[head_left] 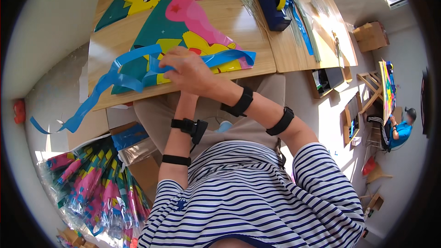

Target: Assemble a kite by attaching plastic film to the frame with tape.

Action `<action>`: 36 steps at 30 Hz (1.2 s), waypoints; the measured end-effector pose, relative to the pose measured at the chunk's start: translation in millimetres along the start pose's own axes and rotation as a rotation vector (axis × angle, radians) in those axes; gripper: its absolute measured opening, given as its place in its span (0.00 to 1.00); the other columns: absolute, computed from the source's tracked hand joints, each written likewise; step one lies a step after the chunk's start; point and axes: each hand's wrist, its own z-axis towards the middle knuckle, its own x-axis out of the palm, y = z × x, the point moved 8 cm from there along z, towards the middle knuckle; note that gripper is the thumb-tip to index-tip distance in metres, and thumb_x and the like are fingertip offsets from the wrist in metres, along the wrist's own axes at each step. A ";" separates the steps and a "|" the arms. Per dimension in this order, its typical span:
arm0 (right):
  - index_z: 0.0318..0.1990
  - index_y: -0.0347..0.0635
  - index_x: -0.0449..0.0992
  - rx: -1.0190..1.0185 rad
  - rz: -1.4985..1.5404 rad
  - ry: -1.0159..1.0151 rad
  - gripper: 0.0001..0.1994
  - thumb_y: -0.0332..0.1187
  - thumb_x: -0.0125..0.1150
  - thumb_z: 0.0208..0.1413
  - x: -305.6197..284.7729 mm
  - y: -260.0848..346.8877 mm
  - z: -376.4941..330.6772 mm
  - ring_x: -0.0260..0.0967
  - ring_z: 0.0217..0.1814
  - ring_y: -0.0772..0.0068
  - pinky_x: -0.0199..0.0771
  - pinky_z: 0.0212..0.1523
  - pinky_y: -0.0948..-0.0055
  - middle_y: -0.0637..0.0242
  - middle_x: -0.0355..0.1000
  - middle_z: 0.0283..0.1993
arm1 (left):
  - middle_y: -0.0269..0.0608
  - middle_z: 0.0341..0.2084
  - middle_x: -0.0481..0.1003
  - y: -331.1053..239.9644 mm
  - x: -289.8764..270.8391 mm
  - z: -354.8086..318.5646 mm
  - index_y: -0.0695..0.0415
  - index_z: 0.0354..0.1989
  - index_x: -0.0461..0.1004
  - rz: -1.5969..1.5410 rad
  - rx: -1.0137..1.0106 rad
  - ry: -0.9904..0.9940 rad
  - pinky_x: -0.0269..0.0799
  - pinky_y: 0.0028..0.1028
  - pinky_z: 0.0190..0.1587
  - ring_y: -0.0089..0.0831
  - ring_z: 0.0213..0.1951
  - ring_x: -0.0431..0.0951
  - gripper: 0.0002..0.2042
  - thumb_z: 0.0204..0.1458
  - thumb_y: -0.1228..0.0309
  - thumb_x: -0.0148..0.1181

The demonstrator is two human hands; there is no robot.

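Note:
My right hand (pixel 188 68) is at the table's near edge, its fingers closed in a pinch on a blue ribbon (pixel 126 81). Loops of that ribbon trail left and hang over the edge, while another stretch (pixel 232 57) runs to the right. Below and behind the right hand lies my left hand (pixel 187 96); only its wrist side shows and its fingers are hidden. Beneath both lies a shiny triangular sheet (pixel 156 26) printed in green, pink and yellow cartoon figures. Black bands circle both forearms, and a small black device sits on the left one.
A dark blue tape dispenser (pixel 272 11) with yellow tape stands at the back right beside thin sticks (pixel 301 11). Another printed sheet (pixel 131 5) lies back left. Wrapped printed pieces (pixel 98 183) are piled low left. Open boxes (pixel 321 82) stand right; a co-worker (pixel 400 131) sits farther off.

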 end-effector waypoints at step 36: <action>0.32 0.41 0.77 0.169 -0.821 -0.118 0.05 0.30 0.66 0.48 -136.6 -134.2 -158.8 0.70 0.47 0.53 0.70 0.48 0.54 0.58 0.72 0.43 | 0.41 0.41 0.79 -8.1 -17.9 8.6 0.54 0.45 0.76 -1.011 -0.542 -0.025 0.71 0.43 0.54 0.37 0.48 0.78 0.11 0.58 0.69 0.70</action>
